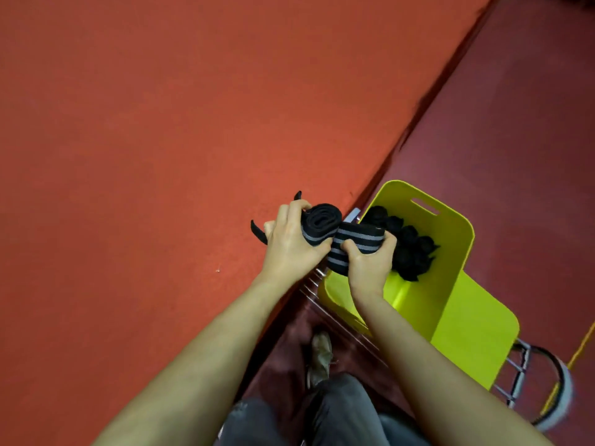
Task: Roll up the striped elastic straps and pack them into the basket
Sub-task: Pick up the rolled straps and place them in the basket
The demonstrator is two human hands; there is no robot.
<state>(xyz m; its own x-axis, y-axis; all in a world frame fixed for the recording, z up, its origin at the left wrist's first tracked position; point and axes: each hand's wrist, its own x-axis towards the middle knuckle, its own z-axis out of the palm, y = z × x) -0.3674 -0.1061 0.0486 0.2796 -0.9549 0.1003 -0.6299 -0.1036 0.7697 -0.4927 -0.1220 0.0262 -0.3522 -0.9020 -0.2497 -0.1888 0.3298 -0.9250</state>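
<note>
Nearest the camera, grey trousers (335, 416) and a shoe (320, 352) are seen on the dark red floor (531, 140). Beside them, a lime-green basket (463, 323) is carried on a wire-frame cart (515, 371); several rolled black straps (409, 246) are packed against its far wall, below a handle slot (425, 206). Over the basket's near rim, a striped elastic strap (351, 244), black with grey bands, is held in both hands. Its rolled end is gripped by the left hand (289, 243), and the flat length is pinched by the curled fingers of the right hand (370, 259). Loose black strap ends (259, 231) are shown lying beyond the left hand on the orange-red tabletop (161, 123), which fills the far field.
</note>
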